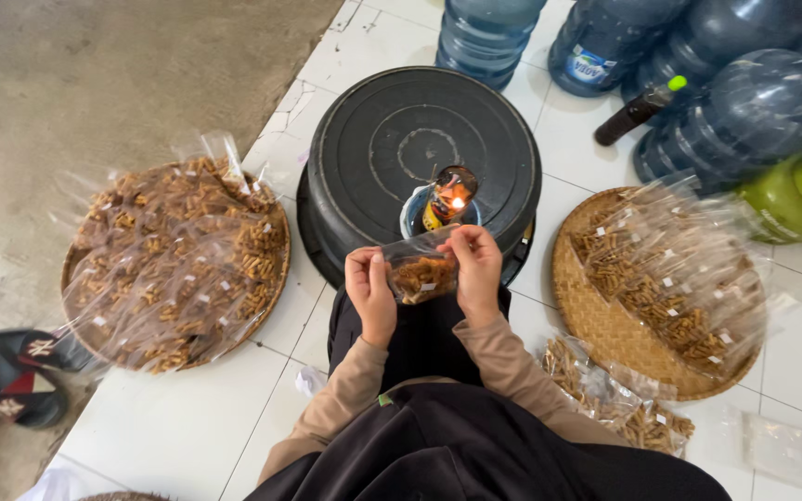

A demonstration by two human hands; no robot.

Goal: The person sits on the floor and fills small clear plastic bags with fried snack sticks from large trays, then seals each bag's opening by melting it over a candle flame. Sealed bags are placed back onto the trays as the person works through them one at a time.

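Observation:
A small clear plastic bag of brown snacks (422, 275) is held between both hands, just in front of a small lit lamp with a flame (448, 199). My left hand (370, 295) grips the bag's left side. My right hand (477, 271) pinches its upper right edge close to the flame. The lamp stands in a small dish on an upturned black round tub (392, 130).
A woven tray (266, 278) piled with filled snack bags lies at the left. Another woven tray (587, 306) with bags sits at the right, with loose bags beside it. Blue water jugs (744, 111), a dark bottle and a green gas cylinder stand behind. Sandals lie at far left.

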